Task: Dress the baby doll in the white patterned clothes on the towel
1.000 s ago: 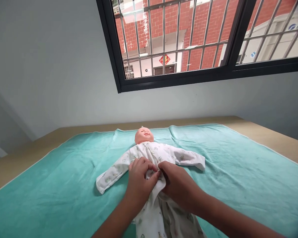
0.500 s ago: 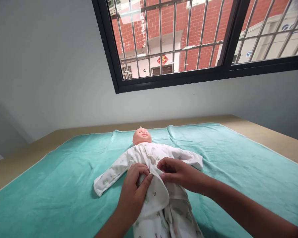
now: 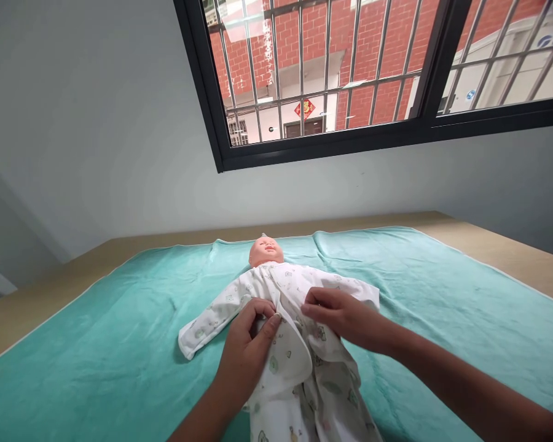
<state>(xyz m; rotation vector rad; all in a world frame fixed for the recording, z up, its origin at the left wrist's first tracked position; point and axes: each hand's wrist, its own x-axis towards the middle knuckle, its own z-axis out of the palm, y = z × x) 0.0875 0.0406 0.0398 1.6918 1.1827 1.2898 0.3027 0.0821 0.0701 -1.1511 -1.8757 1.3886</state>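
Observation:
A baby doll (image 3: 266, 250) lies on its back on a teal blanket (image 3: 96, 344), head toward the wall. It wears a white printed romper (image 3: 299, 362) whose front flap is folded open below the chest. My left hand (image 3: 249, 344) pinches the edge of that flap at the doll's belly. On the other side of the romper front, my right hand (image 3: 343, 316) pinches the cloth with thumb and fingers. The two hands are a short way apart across the opening. The doll's sleeves lie spread to both sides.
The blanket covers most of a wooden table (image 3: 488, 242) that stands against a grey wall. A barred black-framed window (image 3: 350, 80) above shows a red brick building outside.
My hands have drawn apart, and the romper's front flap has come open and folded down. My right hand has shifted a little up and to the right.

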